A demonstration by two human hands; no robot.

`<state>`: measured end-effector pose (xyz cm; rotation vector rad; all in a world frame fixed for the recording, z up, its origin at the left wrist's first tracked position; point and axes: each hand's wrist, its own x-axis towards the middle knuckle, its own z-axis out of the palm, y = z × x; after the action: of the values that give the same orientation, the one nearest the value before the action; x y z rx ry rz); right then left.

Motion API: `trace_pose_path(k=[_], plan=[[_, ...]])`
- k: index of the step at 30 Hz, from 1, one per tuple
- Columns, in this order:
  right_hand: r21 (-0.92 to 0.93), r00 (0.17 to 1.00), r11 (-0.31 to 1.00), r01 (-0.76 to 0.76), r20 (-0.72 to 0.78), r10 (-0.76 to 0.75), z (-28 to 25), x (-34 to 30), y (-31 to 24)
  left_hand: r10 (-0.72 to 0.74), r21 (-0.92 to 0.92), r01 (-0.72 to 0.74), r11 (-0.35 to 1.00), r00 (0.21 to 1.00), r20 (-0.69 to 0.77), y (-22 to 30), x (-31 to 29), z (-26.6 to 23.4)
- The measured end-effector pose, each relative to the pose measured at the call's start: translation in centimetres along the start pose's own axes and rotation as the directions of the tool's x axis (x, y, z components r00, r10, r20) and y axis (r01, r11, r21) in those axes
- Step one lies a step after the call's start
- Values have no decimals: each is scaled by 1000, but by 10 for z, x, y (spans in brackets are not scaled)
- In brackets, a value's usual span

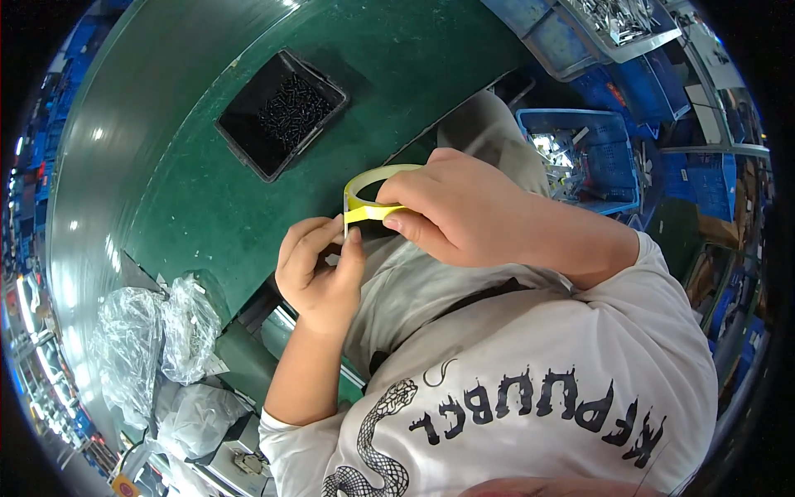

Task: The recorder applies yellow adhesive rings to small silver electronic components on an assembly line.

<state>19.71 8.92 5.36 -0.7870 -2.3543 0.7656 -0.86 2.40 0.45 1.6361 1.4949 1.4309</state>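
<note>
A roll of bright yellow tape (359, 181) is in my right hand (464, 207), its fingers and thumb closed on the ring. A short flat length of the tape reaches left to my left hand (319, 269). There, the thumb and fingertips pinch a thin, narrow piece (346, 222) standing on edge, and the tape's end lies against it. What kind of piece it is, I cannot tell; the fingertips cover its lower part. Both hands are above my lap, at the near edge of the green work surface (248, 215).
A black bin (240, 145) of small dark cylindrical parts sits on the green surface. Clear plastic bags (132, 348) lie at the left. On the right stand a blue crate (609, 157) with metal parts and a grey bin (580, 41) heaped with metal pieces.
</note>
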Motion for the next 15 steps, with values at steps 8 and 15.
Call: trace_pose_path(k=[8,15], plan=[[-121,998,993,6,-68,-15,0,-2,3,-216,-404,231,885,973,84,9,-5,2],[-177,995,984,14,-94,-31,3,-3,6,-274,-567,319,760,947,166,8,-7,3]])
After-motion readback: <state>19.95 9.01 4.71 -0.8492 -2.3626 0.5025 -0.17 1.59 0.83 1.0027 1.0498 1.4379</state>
